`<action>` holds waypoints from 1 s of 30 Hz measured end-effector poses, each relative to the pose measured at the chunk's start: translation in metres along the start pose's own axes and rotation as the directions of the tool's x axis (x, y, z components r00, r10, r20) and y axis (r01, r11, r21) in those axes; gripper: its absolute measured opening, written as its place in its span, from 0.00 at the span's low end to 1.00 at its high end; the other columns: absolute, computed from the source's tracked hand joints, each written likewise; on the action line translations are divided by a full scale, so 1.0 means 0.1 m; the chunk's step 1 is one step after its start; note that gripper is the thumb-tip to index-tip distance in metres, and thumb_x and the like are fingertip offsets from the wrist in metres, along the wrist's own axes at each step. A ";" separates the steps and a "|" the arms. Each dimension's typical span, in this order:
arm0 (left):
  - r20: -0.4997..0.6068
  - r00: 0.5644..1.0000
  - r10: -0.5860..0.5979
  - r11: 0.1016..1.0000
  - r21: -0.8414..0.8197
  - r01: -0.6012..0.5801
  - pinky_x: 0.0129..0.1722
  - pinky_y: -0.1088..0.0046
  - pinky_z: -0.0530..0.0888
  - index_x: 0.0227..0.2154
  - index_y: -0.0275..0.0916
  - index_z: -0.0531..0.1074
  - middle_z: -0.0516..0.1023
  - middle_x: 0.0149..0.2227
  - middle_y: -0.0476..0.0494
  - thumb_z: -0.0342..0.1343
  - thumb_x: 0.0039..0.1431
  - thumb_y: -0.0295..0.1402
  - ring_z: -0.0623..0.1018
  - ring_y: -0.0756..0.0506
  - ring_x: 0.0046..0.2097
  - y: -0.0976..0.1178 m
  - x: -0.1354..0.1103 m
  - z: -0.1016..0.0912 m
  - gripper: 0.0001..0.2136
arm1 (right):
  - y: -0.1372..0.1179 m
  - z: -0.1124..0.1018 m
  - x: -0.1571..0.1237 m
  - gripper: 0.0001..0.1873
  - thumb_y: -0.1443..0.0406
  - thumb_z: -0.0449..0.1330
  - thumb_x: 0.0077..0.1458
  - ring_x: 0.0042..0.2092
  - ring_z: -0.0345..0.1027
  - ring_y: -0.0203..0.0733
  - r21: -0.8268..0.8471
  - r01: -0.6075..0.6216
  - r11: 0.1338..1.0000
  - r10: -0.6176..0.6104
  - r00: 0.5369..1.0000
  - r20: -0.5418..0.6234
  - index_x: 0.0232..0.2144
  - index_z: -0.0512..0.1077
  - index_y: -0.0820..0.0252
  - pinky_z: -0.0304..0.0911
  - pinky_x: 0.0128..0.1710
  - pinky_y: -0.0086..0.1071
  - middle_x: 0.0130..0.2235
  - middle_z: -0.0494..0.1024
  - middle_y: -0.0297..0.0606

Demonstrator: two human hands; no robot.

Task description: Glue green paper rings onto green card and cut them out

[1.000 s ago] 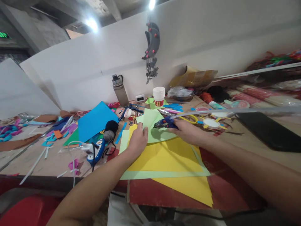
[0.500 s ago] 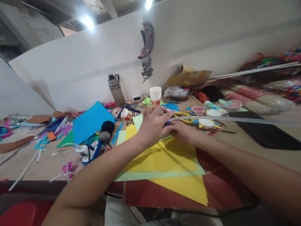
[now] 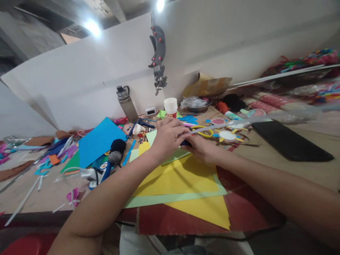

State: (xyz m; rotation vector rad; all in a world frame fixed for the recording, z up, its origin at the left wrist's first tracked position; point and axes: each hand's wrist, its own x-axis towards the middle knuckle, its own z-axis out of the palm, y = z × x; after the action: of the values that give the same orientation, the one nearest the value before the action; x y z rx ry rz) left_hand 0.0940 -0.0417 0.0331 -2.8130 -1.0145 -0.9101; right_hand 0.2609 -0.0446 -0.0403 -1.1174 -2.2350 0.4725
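Observation:
My right hand (image 3: pixel 203 149) is closed round a blue glue gun (image 3: pixel 186 143), mostly hidden under my hands. A long translucent glue stick (image 3: pixel 265 120) runs from the gun out to the right, above the table. My left hand (image 3: pixel 168 137) lies over the gun, its fingers curled and pinching the stick where it meets the gun. Both hands hover over a light green paper piece (image 3: pixel 175 156) on top of a yellow sheet (image 3: pixel 186 177) and a larger pale green sheet (image 3: pixel 172 198).
A blue sheet (image 3: pixel 99 141), black yarn (image 3: pixel 118 145), grey yarn (image 3: pixel 114 157) and a second glue gun (image 3: pixel 99 173) lie to the left. Behind the hands are yellow scissors (image 3: pixel 204 133), paper cups (image 3: pixel 170 105) and a bottle (image 3: pixel 126 104). A black mat (image 3: pixel 289 141) is on the right.
My left hand left the green paper and moved right onto the glue gun and stick held by my right hand. The view shifted slightly to the right.

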 end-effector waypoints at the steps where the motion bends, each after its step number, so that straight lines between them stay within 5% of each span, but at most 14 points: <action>1: -0.029 0.999 -0.024 1.000 0.002 0.024 0.53 0.61 0.60 0.41 0.42 0.76 0.75 0.46 0.42 0.53 0.60 0.42 0.68 0.42 0.51 -0.01 -0.03 0.00 0.13 | 0.00 -0.01 0.00 0.11 0.66 0.53 0.59 0.47 0.69 0.46 -0.007 -0.028 1.000 0.028 1.000 0.009 0.43 0.69 0.62 0.62 0.47 0.38 0.46 0.75 0.46; 5: -0.127 0.961 -0.244 0.964 0.073 0.254 0.54 0.59 0.61 0.49 0.37 0.66 0.67 0.51 0.36 0.56 0.55 0.48 0.65 0.38 0.55 -0.14 -0.29 0.06 0.23 | -0.02 -0.07 0.03 0.09 0.63 0.54 0.58 0.40 0.70 0.47 -0.066 -0.190 0.980 0.191 0.981 0.018 0.35 0.70 0.62 0.63 0.41 0.38 0.39 0.77 0.46; 8: -0.010 0.914 -0.406 0.906 0.129 0.403 0.46 0.64 0.66 0.42 0.37 0.66 0.69 0.45 0.37 0.59 0.53 0.43 0.70 0.40 0.47 -0.29 -0.52 0.13 0.19 | -0.02 -0.11 0.05 0.09 0.61 0.55 0.57 0.40 0.70 0.47 -0.087 -0.254 0.963 0.258 0.965 0.040 0.33 0.71 0.61 0.63 0.40 0.36 0.40 0.78 0.47; 11: 0.130 0.865 -0.485 0.869 0.182 0.460 0.34 0.68 0.65 0.32 0.39 0.66 0.71 0.33 0.43 0.50 0.61 0.37 0.71 0.44 0.35 -0.41 -0.67 0.17 0.07 | -0.02 -0.13 0.05 0.10 0.61 0.54 0.57 0.42 0.70 0.48 -0.129 -0.318 0.939 0.324 0.945 0.031 0.36 0.71 0.61 0.62 0.40 0.34 0.42 0.78 0.47; 14: 0.090 0.856 -0.509 0.848 0.227 0.480 0.32 0.69 0.63 0.28 0.39 0.64 0.72 0.30 0.43 0.48 0.62 0.36 0.71 0.44 0.33 -0.47 -0.71 0.16 0.09 | -0.04 -0.13 0.04 0.13 0.60 0.52 0.58 0.43 0.70 0.52 -0.187 -0.391 0.901 0.394 0.919 -0.023 0.38 0.70 0.63 0.62 0.39 0.36 0.43 0.77 0.52; 20: 0.048 0.845 -0.532 0.837 0.178 0.517 0.31 0.71 0.61 0.26 0.40 0.64 0.72 0.29 0.44 0.50 0.61 0.34 0.71 0.45 0.33 -0.47 -0.72 0.14 0.09 | -0.16 -0.08 0.04 0.12 0.59 0.52 0.59 0.41 0.71 0.48 -0.173 -0.386 0.906 0.400 0.915 0.049 0.39 0.69 0.61 0.61 0.37 0.32 0.42 0.77 0.49; 24: 0.045 0.835 -0.548 0.831 0.140 0.538 0.29 0.71 0.59 0.23 0.40 0.61 0.69 0.24 0.47 0.49 0.62 0.36 0.68 0.47 0.29 -0.45 -0.71 0.12 0.12 | -0.14 -0.07 0.05 0.14 0.60 0.50 0.60 0.43 0.71 0.51 -0.228 -0.456 0.860 0.456 0.888 -0.056 0.41 0.68 0.63 0.60 0.37 0.33 0.44 0.77 0.53; 30: 0.038 0.837 -0.546 0.833 0.132 0.537 0.29 0.72 0.58 0.22 0.40 0.62 0.70 0.24 0.47 0.48 0.61 0.36 0.68 0.48 0.28 -0.48 -0.71 0.10 0.12 | -0.21 0.03 0.07 0.12 0.60 0.52 0.59 0.41 0.71 0.49 -0.171 -0.392 0.904 0.399 0.917 0.007 0.38 0.69 0.61 0.60 0.36 0.33 0.42 0.78 0.50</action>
State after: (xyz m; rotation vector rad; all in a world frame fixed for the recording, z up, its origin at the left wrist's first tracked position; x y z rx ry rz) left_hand 0.0274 -0.0431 -0.0211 -2.5036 -1.8714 -0.7343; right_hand 0.2433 -0.0510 -0.0286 -1.6793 -2.1113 0.4803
